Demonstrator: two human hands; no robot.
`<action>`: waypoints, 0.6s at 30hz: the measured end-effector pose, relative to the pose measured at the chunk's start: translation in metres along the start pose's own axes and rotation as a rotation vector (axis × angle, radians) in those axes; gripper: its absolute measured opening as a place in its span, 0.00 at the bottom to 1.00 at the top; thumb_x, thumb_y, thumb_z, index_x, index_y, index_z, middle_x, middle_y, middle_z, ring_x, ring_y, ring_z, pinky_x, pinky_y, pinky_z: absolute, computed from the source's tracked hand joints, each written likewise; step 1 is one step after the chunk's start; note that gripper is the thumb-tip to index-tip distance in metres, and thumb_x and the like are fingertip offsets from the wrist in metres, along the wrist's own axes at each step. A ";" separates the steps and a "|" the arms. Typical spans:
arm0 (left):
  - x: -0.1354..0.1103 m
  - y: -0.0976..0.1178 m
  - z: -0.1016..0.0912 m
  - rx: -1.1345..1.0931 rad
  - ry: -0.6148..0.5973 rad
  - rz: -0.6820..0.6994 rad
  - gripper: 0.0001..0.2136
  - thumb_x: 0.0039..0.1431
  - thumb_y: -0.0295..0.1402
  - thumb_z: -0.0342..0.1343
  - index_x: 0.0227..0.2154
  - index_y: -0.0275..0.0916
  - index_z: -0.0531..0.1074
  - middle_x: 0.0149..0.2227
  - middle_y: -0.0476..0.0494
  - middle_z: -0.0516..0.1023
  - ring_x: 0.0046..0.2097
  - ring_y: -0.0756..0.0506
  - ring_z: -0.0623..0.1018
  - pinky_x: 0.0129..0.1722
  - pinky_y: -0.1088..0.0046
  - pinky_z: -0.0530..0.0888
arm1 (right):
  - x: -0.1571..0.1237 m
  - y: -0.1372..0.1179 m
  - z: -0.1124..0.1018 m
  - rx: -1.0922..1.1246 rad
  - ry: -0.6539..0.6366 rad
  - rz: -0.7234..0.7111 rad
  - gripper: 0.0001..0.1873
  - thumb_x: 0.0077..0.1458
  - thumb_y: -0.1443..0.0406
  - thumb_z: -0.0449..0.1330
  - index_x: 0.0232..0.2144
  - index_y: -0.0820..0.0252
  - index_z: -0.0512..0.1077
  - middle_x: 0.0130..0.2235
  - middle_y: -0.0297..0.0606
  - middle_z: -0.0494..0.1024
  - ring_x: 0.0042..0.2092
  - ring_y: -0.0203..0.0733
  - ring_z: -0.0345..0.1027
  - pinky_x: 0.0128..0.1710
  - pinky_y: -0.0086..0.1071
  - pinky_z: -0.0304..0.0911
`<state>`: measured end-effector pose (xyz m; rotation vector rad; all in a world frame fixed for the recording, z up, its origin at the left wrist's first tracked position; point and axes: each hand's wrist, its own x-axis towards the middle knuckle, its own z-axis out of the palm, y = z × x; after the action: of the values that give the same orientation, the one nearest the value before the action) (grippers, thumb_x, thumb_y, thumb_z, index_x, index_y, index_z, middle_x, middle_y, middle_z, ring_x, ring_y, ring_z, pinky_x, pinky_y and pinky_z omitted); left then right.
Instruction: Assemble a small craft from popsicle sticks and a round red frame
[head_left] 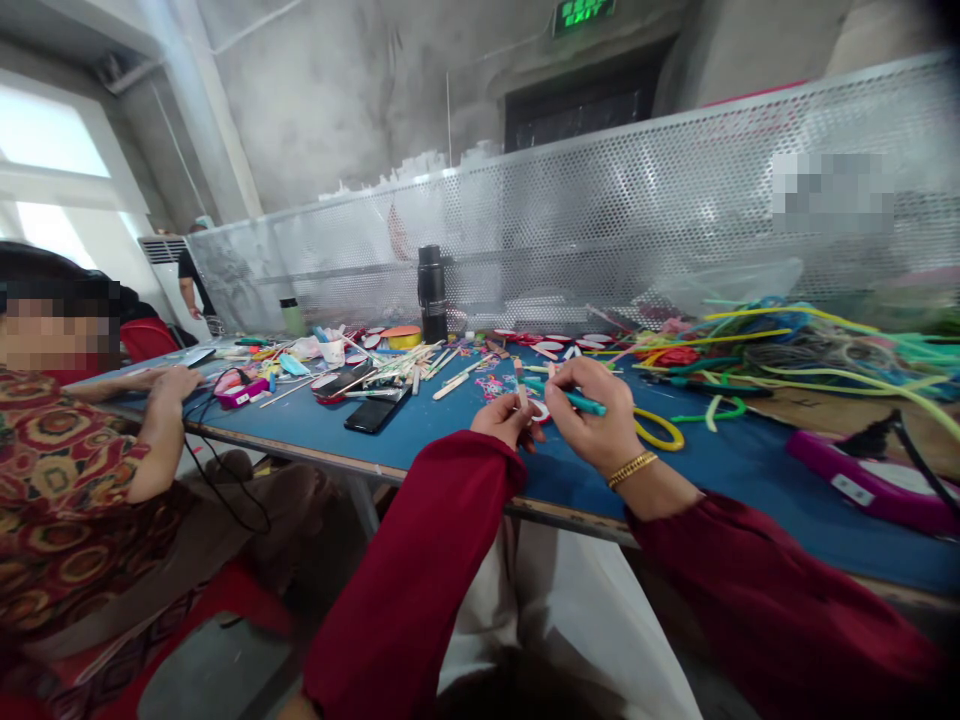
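Observation:
My right hand (596,415) is closed around a teal pen-like tool (574,398), its tip pointing left toward my other hand. My left hand (506,420) pinches a small wooden stick piece (523,397) held upright, beside a small red and white round piece (538,411) on the blue table (720,470). Both hands hover just above the table's near edge. I wear dark red sleeves and a gold bracelet (632,468) on the right wrist.
Wooden sticks (405,365) lie scattered mid-table with a black phone (375,412) and a black bottle (431,295). Coloured tubes (795,345) pile at the right, a yellow loop (660,430) by my hand, a magenta device (862,480) far right. A person in a patterned top (75,480) sits left. A perforated metal screen (600,220) stands behind.

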<state>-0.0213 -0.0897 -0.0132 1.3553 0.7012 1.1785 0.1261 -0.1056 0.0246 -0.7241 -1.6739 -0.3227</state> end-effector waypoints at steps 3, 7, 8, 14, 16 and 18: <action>0.000 -0.001 0.000 0.001 -0.008 0.007 0.19 0.58 0.51 0.65 0.32 0.38 0.71 0.23 0.51 0.75 0.20 0.54 0.70 0.23 0.78 0.66 | 0.000 0.001 0.000 0.008 -0.007 -0.002 0.10 0.55 0.67 0.60 0.24 0.52 0.63 0.27 0.34 0.70 0.32 0.45 0.66 0.35 0.40 0.62; 0.000 -0.001 -0.001 -0.002 -0.016 0.011 0.19 0.58 0.51 0.65 0.31 0.38 0.71 0.23 0.50 0.75 0.20 0.54 0.70 0.22 0.78 0.64 | 0.000 0.002 0.001 0.003 -0.001 -0.019 0.10 0.56 0.68 0.60 0.25 0.52 0.64 0.27 0.35 0.71 0.32 0.45 0.66 0.35 0.41 0.62; 0.000 -0.001 -0.001 0.000 -0.015 0.010 0.20 0.57 0.51 0.65 0.31 0.38 0.71 0.23 0.50 0.75 0.20 0.54 0.70 0.22 0.78 0.64 | 0.000 0.002 0.001 0.003 0.002 -0.024 0.10 0.56 0.68 0.60 0.26 0.52 0.65 0.27 0.35 0.71 0.33 0.45 0.66 0.36 0.41 0.62; 0.001 -0.001 -0.001 -0.003 -0.018 0.013 0.20 0.56 0.52 0.65 0.32 0.39 0.71 0.23 0.50 0.75 0.20 0.53 0.70 0.22 0.77 0.62 | -0.001 0.000 0.001 0.010 0.003 -0.025 0.10 0.56 0.68 0.60 0.25 0.52 0.65 0.27 0.35 0.71 0.32 0.45 0.66 0.35 0.41 0.62; 0.001 -0.001 -0.001 0.006 -0.018 0.012 0.20 0.57 0.52 0.65 0.31 0.39 0.71 0.23 0.50 0.75 0.20 0.53 0.70 0.22 0.77 0.62 | -0.001 0.001 0.001 0.009 0.009 -0.026 0.09 0.56 0.68 0.60 0.26 0.52 0.65 0.28 0.35 0.72 0.33 0.46 0.67 0.36 0.42 0.63; 0.001 -0.002 -0.001 0.009 -0.019 0.012 0.19 0.57 0.51 0.65 0.31 0.39 0.71 0.23 0.50 0.75 0.20 0.53 0.70 0.22 0.77 0.62 | -0.001 0.002 0.001 0.006 0.010 -0.035 0.08 0.56 0.68 0.60 0.27 0.52 0.66 0.28 0.35 0.72 0.33 0.46 0.68 0.37 0.42 0.63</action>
<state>-0.0218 -0.0878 -0.0150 1.3778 0.6870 1.1717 0.1265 -0.1043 0.0231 -0.6884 -1.6784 -0.3454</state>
